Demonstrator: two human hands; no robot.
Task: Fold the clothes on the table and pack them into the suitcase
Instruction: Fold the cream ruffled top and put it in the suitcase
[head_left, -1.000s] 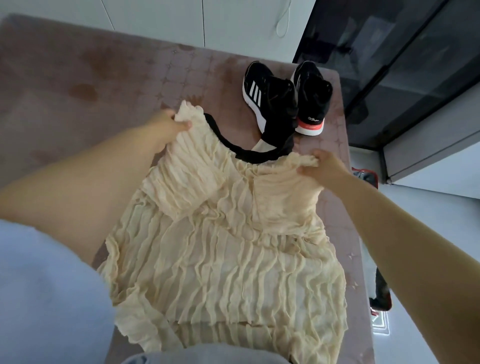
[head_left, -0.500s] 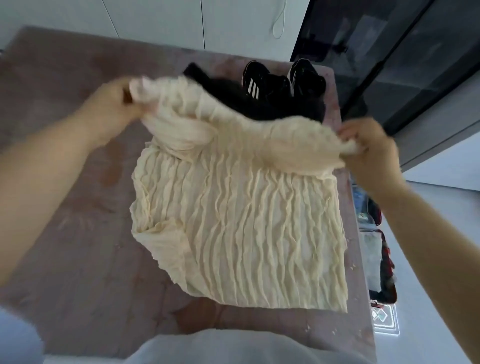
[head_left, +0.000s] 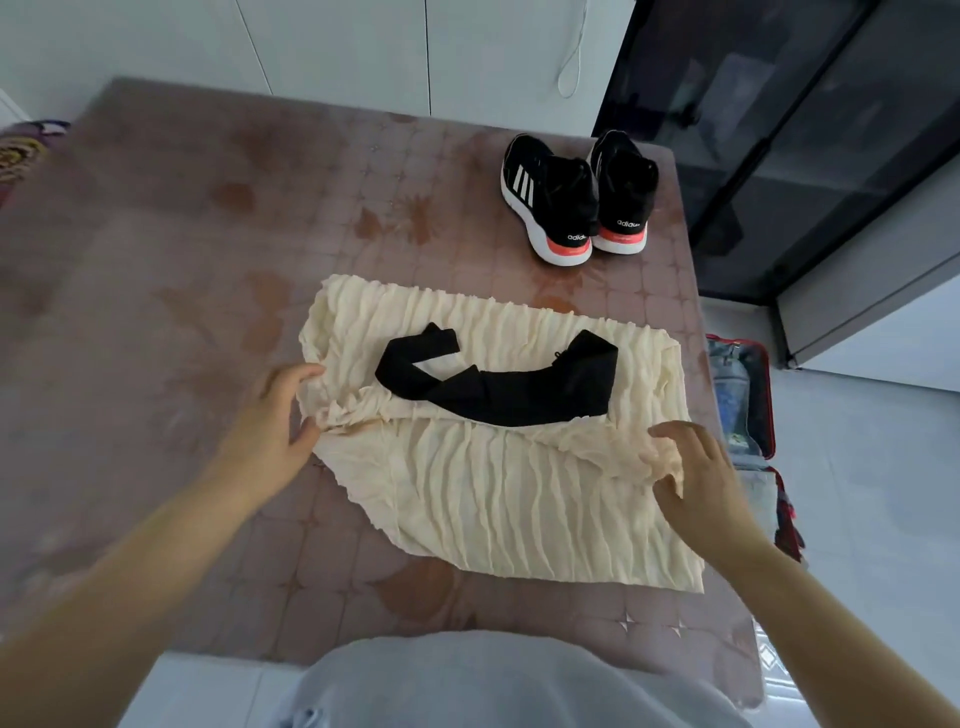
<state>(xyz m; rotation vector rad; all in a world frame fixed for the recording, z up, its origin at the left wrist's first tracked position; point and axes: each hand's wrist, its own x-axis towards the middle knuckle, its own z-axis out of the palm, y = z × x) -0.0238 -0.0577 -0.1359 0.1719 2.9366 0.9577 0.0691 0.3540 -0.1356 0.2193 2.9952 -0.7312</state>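
The left hand (head_left: 275, 415) is at the left end of the fold in the cream top (head_left: 493, 499). Its fingers curve over the edge and its thumb touches the bunched cloth, but I cannot tell if it really nips it. The right hand (head_left: 696, 478) is at the right end of the fold. Its fingers are curled down and pinch a bunch of the cloth, and the cloth hides some of the fingertips. The cream top lies on the desk (head_left: 208, 260), with its far part folded over toward the person. A black strap part (head_left: 493, 387) lies on top of the fold. What is under the fold cannot be seen. The right side of the top lies close to the right edge of the desk. Just past that edge, down on the floor, is the suitcase (head_left: 743, 395). Only a strip of it shows, because the desk cuts off the rest, and the things inside are hard to make out. The left side of the desk has lots of bare room. Two black shoes (head_left: 550, 202) stand at the far right corner, well apart from the top. Behind them is a dark glass cabinet (head_left: 779, 130). Half a second ago both hands held the top's edge up in the air and it hid part of the shoes. Now that edge is laid down and the shoes show whole.
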